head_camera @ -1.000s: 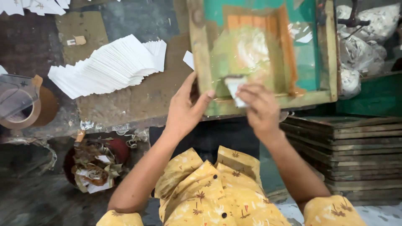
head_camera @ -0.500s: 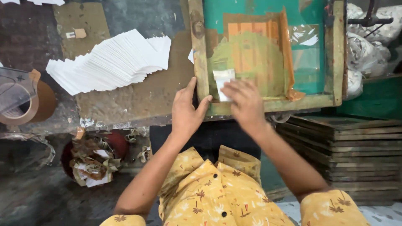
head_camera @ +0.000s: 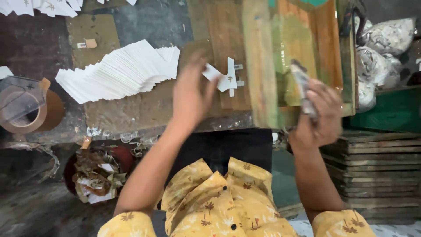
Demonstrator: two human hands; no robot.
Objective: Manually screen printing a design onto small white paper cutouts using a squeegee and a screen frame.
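The tabletop (head_camera: 131,118) is rough, worn wood, matt and stained, and on it lies a fanned stack of white cards (head_camera: 118,72) in smooth matt paper — the single printed card (head_camera: 226,79) beside it looks the same. The tilted frame (head_camera: 263,66) is raw, paint-smeared wood around a dull green and orange screen (head_camera: 307,44). The tape roll (head_camera: 26,112) is glossy brown plastic — the shirt (head_camera: 228,206) soft yellow printed cloth.

Soft, even light, weak shadows, both hands (head_camera: 190,98) motion-blurred
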